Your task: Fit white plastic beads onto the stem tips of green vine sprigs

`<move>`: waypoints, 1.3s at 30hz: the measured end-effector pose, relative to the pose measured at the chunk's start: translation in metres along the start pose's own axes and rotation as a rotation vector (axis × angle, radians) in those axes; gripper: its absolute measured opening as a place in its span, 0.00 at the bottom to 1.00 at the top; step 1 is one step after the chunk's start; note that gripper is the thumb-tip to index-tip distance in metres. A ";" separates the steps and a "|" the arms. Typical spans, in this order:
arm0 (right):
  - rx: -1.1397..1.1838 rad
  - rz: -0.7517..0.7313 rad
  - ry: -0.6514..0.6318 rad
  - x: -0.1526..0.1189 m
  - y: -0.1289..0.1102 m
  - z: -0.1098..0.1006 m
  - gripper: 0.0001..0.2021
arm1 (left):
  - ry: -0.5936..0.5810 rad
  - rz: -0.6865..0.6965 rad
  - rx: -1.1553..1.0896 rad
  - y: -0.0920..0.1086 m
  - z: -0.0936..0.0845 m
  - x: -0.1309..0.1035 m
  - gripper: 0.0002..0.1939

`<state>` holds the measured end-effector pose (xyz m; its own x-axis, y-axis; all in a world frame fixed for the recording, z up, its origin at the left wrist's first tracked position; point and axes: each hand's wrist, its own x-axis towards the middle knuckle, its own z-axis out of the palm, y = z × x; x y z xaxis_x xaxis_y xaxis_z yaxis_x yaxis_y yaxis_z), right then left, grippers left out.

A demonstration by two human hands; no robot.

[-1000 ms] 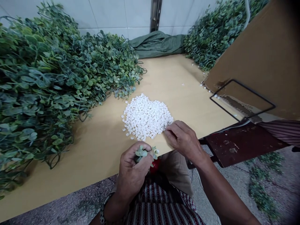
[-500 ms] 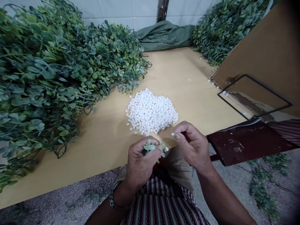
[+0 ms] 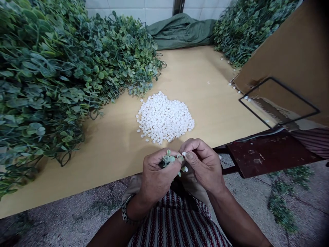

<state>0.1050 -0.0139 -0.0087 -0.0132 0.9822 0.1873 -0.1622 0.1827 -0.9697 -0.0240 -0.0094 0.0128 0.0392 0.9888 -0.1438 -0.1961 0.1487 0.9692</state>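
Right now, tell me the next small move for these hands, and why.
Probably press the white bead pinched in the right hand onto the leafy sprig gripped by the left hand: bead and sprig tip almost touch.

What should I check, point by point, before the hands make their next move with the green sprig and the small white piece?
1. Left hand grips the green sprig: ok.
2. Right hand pinches a small white piece at the sprig's tip: ok.
3. White piece fully seated on the sprig: cannot tell, fingers hide the joint.
4. Pile of white pieces lies on the table just beyond the hands: ok.
5. Heap of leafy stems lies apart from the pile: ok.
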 end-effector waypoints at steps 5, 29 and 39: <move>-0.042 -0.009 0.003 -0.002 0.001 0.001 0.05 | 0.021 0.027 0.034 -0.002 0.000 -0.001 0.05; -0.222 -0.146 0.033 -0.005 0.006 -0.001 0.03 | 0.068 0.059 0.157 0.003 0.004 -0.002 0.07; -0.271 -0.238 0.053 -0.005 0.006 0.001 0.04 | 0.071 0.095 0.171 0.000 0.005 -0.002 0.08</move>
<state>0.1032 -0.0180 -0.0156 0.0462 0.9103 0.4113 0.1133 0.4043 -0.9076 -0.0186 -0.0113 0.0137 -0.0416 0.9975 -0.0580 -0.0266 0.0569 0.9980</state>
